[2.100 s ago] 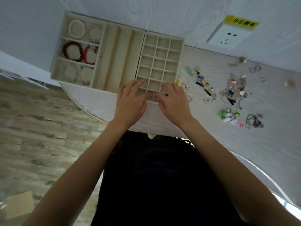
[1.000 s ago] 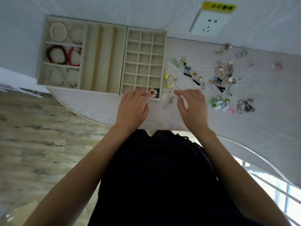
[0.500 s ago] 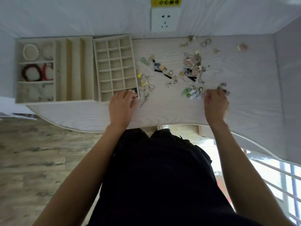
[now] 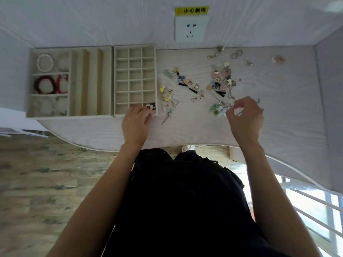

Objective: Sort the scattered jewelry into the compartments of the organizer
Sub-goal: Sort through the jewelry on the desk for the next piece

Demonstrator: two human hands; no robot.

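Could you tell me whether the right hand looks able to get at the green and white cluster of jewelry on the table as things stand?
Probably yes. The right hand hovers beside the green and white cluster, fingertips at its edge, and nothing lies between them on the table.

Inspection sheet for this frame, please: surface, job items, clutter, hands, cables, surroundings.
Surface: pale wood-grain table, curved near edge.
Job's things: grid organizer, one flower piece in its near-right cell; bracelet tray holding bracelets; scattered jewelry loose on the table.
Clutter: nothing seen.
Grip: left hand rests at the organizer's near-right corner; right hand, fingers curled, at the green-and-white cluster; a hold cannot be confirmed.
Cables: nothing seen.
Surroundings: wall socket with yellow label, wood floor, window bars.
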